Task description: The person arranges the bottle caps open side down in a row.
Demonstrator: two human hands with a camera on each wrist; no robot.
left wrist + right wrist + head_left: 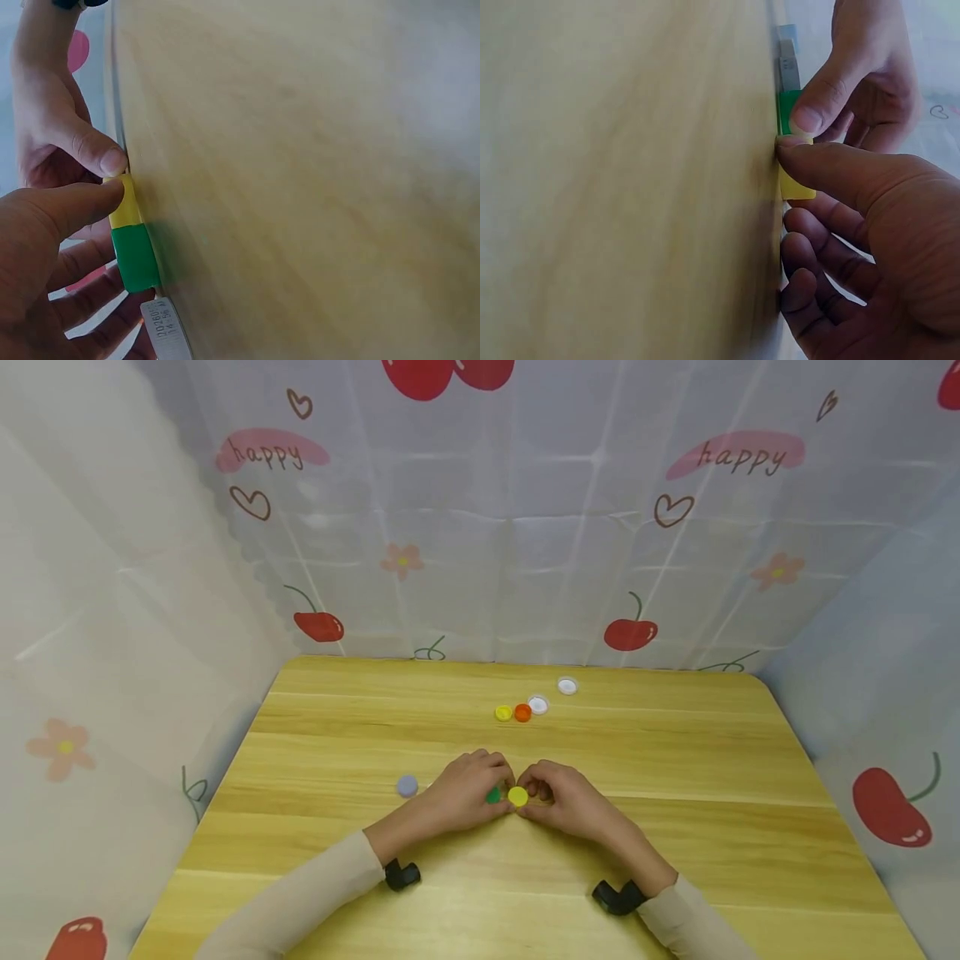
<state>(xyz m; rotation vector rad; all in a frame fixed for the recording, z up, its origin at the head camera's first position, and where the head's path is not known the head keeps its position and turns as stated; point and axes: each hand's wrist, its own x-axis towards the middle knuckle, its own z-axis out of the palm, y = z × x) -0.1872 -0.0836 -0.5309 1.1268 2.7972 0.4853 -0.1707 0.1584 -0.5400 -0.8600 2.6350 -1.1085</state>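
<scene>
A yellow round cap (517, 796) sits on the table between both hands. My left hand (468, 792) pinches its left side with thumb and fingers, and my right hand (566, 799) pinches its right side. Both thumbs meet at the cap's near side. Touching the yellow cap is a green cap (136, 257), partly covered by the left hand in the head view. A white cap with printed characters (166, 328) follows in the same row, mostly hidden under the left hand from above. Left of that hand lies a lavender cap (407, 787).
Farther back on the table (337, 727) lie another yellow cap (503, 713), an orange cap (522, 712) and two white caps, one nearer (537, 704) and one farther (567, 686). A patterned curtain (480, 585) hangs behind the table and along its sides.
</scene>
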